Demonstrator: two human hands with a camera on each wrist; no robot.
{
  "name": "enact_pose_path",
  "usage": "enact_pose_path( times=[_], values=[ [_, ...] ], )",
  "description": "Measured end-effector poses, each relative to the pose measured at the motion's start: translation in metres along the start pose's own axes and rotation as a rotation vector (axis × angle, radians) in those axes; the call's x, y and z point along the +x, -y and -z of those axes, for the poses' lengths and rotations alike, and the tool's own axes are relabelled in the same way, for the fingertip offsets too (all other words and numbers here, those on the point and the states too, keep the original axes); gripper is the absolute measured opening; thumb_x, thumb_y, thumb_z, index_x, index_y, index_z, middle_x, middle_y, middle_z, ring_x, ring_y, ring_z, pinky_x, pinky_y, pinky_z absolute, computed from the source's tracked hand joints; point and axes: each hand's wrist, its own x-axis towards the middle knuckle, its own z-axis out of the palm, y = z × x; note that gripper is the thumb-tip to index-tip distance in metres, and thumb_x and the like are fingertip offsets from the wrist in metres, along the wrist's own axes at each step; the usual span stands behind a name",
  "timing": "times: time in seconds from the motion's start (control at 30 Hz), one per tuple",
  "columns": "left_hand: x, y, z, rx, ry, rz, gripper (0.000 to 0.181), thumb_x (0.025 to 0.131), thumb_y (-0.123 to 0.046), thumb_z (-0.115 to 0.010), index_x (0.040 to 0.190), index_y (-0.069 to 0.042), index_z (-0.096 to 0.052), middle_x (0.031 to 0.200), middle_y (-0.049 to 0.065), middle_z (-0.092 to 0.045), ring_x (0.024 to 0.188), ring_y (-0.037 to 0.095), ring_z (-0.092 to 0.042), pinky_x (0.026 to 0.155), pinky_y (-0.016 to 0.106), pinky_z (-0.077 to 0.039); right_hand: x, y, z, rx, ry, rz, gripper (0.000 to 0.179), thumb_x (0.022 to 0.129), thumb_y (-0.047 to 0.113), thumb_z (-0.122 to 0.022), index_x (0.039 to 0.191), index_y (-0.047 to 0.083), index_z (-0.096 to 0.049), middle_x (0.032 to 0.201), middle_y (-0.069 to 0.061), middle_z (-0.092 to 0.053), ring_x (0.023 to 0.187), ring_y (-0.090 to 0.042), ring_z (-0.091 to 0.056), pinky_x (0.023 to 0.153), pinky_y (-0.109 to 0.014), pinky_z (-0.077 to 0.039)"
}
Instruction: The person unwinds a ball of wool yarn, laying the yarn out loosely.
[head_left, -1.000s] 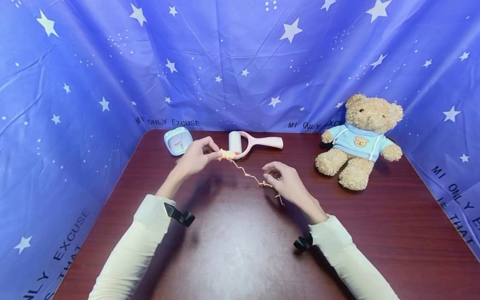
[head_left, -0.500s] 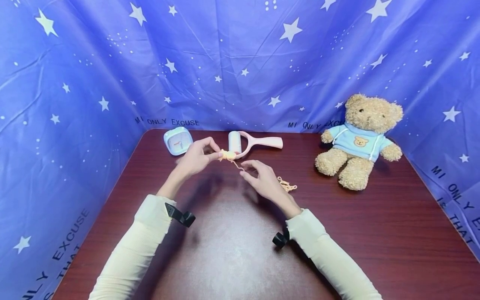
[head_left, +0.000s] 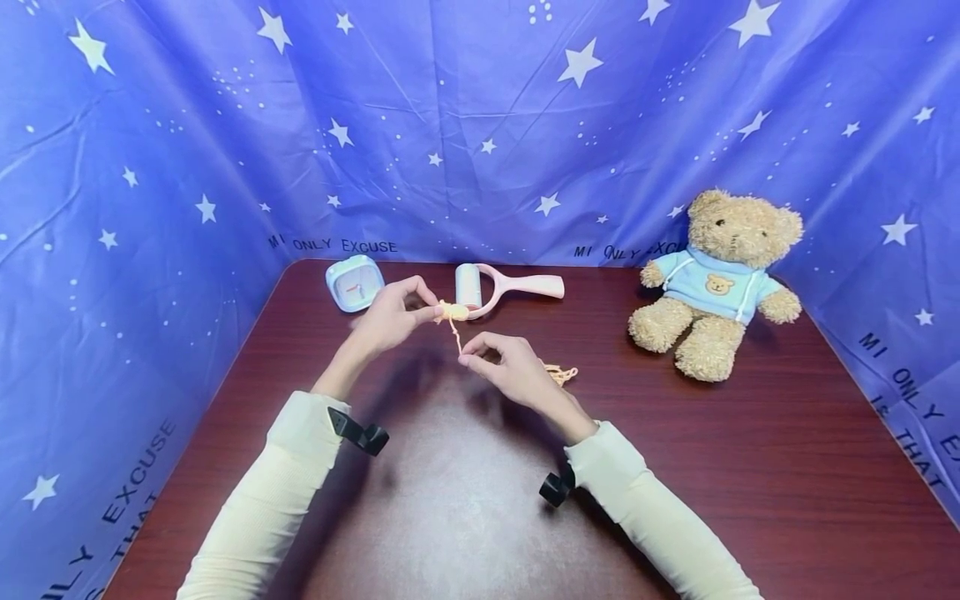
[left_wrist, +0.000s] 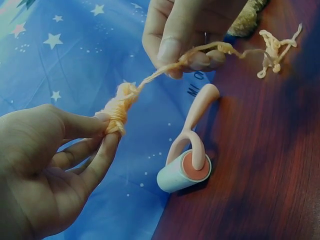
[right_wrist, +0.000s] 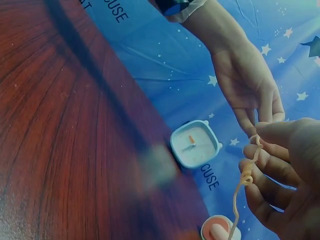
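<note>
A small wound bundle of pale orange yarn point(left_wrist: 119, 111) is pinched between the thumb and fingers of my left hand point(head_left: 393, 315), held above the table. From it a strand point(left_wrist: 160, 71) runs to my right hand point(head_left: 516, 367), whose thumb and fingertips pinch it a short way below the bundle. Past the right hand the yarn trails off in a loose, knotty tail point(head_left: 562, 374). In the right wrist view a curled bit of the strand point(right_wrist: 247, 172) lies along the right fingers. The left hand's grip on the bundle is mostly hidden there.
Behind the hands lies a pink-handled lint roller point(head_left: 468, 286). A light blue alarm clock point(head_left: 355, 283) stands left of it, close to the left hand. At the right sits a teddy bear point(head_left: 720, 287) in a blue sweater. A starry curtain point(head_left: 450, 125) borders the dark table point(head_left: 750, 467).
My right hand has moved left toward the bundle, then slightly toward me, drawing the strand downward and now pinching it. My left hand has stayed in place with the yarn.
</note>
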Motion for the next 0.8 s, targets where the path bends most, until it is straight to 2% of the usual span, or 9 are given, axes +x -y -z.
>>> enact_pose_path(
  times=[0.17,0.33,0.47,0.6,0.7,0.8],
  values=[
    [0.0,-0.001,0.0,-0.032,0.012,0.004,0.01,0.087,-0.007,-0.068,0.086,-0.003,-0.059,0.084,0.013,-0.07,0.083,0.031,-0.067,0.067,0.023,-0.046,-0.002,0.004,0.002,0.012,0.029,0.03,0.006,0.089,0.022,-0.067,0.089,0.015,-0.068,0.079,0.0,-0.068,0.07,-0.006,-0.058,0.066,-0.025,-0.049],
    [0.0,0.0,0.001,-0.016,0.006,0.005,0.01,0.087,-0.007,-0.068,0.086,-0.004,-0.059,0.083,0.012,-0.069,0.078,0.024,-0.065,0.067,0.024,-0.047,-0.003,0.009,0.01,0.083,0.003,0.032,0.005,0.09,0.016,-0.066,0.091,0.012,-0.067,0.078,-0.01,-0.068,0.066,-0.008,-0.057,0.062,-0.023,-0.049],
    [0.0,0.001,0.001,0.0,0.005,0.011,0.009,0.087,-0.007,-0.068,0.086,-0.004,-0.06,0.083,0.012,-0.068,0.075,0.015,-0.063,0.068,0.025,-0.048,-0.004,0.011,0.02,0.188,-0.078,-0.017,0.009,0.092,0.016,-0.064,0.093,0.007,-0.066,0.075,-0.012,-0.064,0.06,-0.011,-0.055,0.05,-0.024,-0.048],
    [-0.001,0.001,0.002,0.0,0.007,0.022,0.009,0.087,-0.007,-0.068,0.086,-0.005,-0.059,0.083,0.011,-0.068,0.074,0.014,-0.063,0.069,0.025,-0.048,-0.004,0.018,0.033,0.247,-0.186,-0.063,0.013,0.092,0.013,-0.063,0.093,0.0,-0.064,0.077,-0.02,-0.064,0.059,-0.018,-0.057,0.047,-0.023,-0.047],
    [-0.001,0.0,0.003,-0.008,0.009,0.027,0.009,0.087,-0.007,-0.068,0.086,-0.005,-0.059,0.083,0.011,-0.068,0.076,0.017,-0.064,0.069,0.026,-0.048,-0.006,0.026,0.043,0.247,-0.25,-0.069,0.013,0.092,0.007,-0.062,0.093,-0.007,-0.063,0.079,-0.027,-0.064,0.06,-0.027,-0.058,0.05,-0.02,-0.046],
    [-0.001,-0.001,0.004,-0.016,0.008,0.028,0.01,0.087,-0.008,-0.068,0.086,-0.005,-0.059,0.083,0.012,-0.069,0.078,0.02,-0.065,0.07,0.026,-0.048,-0.008,0.028,0.05,0.221,-0.282,-0.086,0.014,0.091,0.005,-0.061,0.093,-0.009,-0.062,0.079,-0.029,-0.063,0.06,-0.032,-0.058,0.048,-0.018,-0.044]
  ],
)
